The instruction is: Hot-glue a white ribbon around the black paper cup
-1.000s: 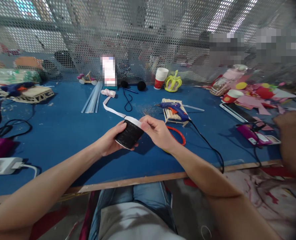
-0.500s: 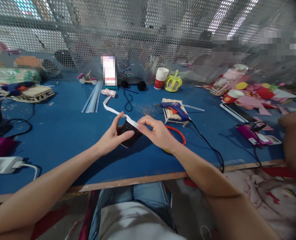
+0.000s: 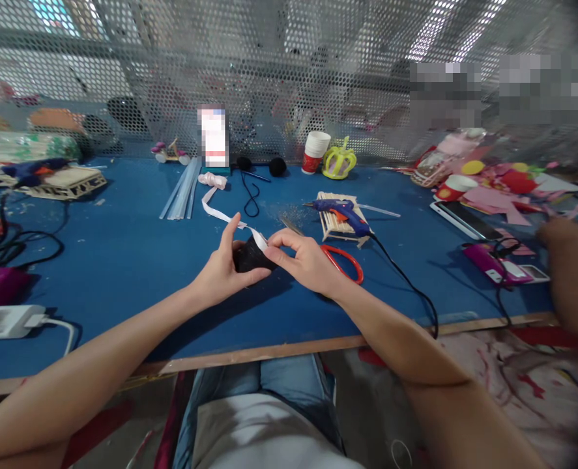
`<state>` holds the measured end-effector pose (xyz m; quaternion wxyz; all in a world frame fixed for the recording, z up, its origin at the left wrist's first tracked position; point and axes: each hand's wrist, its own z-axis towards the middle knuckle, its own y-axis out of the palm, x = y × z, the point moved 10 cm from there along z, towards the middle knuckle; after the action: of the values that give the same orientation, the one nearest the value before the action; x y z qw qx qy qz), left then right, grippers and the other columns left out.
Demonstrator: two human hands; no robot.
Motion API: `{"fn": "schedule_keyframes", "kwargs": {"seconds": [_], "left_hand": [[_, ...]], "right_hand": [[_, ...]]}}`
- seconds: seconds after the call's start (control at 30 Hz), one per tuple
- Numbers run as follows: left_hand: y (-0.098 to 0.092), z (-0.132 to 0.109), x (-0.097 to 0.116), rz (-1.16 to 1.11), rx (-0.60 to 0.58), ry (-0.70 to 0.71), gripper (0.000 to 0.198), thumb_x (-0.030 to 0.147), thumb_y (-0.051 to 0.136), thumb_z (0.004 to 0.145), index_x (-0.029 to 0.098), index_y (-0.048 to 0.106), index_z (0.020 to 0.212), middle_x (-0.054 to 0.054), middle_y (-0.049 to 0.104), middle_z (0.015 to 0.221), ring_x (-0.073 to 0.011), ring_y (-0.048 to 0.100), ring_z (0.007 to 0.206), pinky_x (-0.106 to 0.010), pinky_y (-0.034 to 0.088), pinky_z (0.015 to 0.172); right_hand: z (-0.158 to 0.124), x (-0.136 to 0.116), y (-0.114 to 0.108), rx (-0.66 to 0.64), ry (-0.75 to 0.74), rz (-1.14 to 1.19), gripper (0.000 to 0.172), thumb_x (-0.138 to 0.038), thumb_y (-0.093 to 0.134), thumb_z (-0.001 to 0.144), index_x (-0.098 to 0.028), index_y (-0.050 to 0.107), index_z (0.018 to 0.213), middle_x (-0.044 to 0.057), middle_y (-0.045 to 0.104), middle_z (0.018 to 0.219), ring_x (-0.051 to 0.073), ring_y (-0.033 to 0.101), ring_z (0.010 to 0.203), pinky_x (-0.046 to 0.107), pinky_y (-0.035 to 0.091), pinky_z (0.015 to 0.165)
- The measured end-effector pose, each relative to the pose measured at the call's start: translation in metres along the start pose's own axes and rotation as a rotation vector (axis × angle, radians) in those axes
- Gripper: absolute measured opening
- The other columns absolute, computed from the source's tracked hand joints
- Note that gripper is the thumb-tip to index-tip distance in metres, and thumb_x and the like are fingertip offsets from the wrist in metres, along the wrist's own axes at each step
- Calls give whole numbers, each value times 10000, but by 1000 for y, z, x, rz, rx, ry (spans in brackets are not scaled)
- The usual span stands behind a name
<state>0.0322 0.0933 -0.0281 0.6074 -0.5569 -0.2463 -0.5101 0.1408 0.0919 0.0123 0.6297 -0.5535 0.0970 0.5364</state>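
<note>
My left hand (image 3: 223, 270) cups a small black cup-shaped object (image 3: 249, 257) low over the blue table (image 3: 122, 260), thumb under it and forefinger raised. My right hand (image 3: 304, 260) pinches the end of a white ribbon (image 3: 220, 213) against the top of the black object. The ribbon trails back left to a pink coil (image 3: 212, 180) near the rear. Red-handled scissors (image 3: 342, 259) lie just right of my right hand, and a blue glue gun (image 3: 340, 212) rests on a rack of wooden sticks behind them.
Clear glue sticks (image 3: 181, 190), a paper cup (image 3: 314, 152) and a yellow crown (image 3: 338, 161) stand at the back before a perforated metal screen. Another person's arm (image 3: 569, 273) works at the right amid pink paper scraps. Cables and a white adapter (image 3: 5, 322) lie left.
Both hands have lowered the black object toward the table and turned it, so its open rim no longer faces me. My right fingers now press the ribbon end down on it.
</note>
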Motion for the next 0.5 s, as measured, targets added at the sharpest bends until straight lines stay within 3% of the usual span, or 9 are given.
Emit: {"fn": "schedule_keyframes", "kwargs": {"seconds": [0.1,0.2,0.33,0.5], "left_hand": [[1,1,0,126,-22,19,1072,378,717,626,177,17,1413,-63,594,886,-133,557,671,-293,475,630],[-4,3,3,80,-6,92,1032,367,722,630,200,64,1407,-108,573,1026,-166,583,802,-322,487,711],[-21,6,15,-32,40,213,623,306,631,744,220,353,1295,-128,486,1213,-183,553,1002,-338,483,829],[-44,2,43,146,181,385,215,208,614,765,174,602,976,-59,622,928,-146,591,859,-290,491,771]], "right_hand": [[0,0,0,7,-12,-26,162,-291,496,857,-173,549,760,28,573,794,130,533,763,281,429,740],[-1,-7,-3,53,-92,-72,144,-271,505,855,-177,538,752,33,572,792,133,534,770,283,439,732],[-4,-27,-5,113,-295,-206,143,-240,516,852,-182,517,721,45,581,766,158,530,840,308,440,759],[-7,-35,0,124,-398,-340,153,-237,524,850,-180,526,708,55,611,756,179,536,863,336,433,765]]}}
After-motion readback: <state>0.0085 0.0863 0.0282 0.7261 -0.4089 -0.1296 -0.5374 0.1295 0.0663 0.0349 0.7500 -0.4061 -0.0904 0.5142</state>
